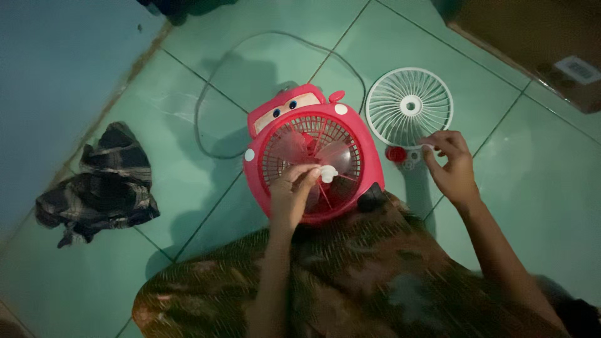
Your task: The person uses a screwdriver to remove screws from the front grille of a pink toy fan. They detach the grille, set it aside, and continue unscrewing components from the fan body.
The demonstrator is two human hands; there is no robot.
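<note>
A red car-shaped box fan [311, 156] lies on its back on the green tiled floor, its clear pink blades showing behind the rear grille. My left hand [293, 191] pinches a small white cap [328, 173] at the blade hub. A round white front grille [409, 106] lies on the floor to the right of the fan. My right hand [449, 163] touches the lower edge of that grille with its fingertips. A small red knob [395, 154] sits on the floor between the fan and my right hand.
The fan's grey cord [206, 100] loops across the tiles behind it. A crumpled dark checked cloth [100, 184] lies at the left near the blue wall. A brown cardboard box [538, 44] stands at the top right. Patterned fabric [338, 275] covers my lap.
</note>
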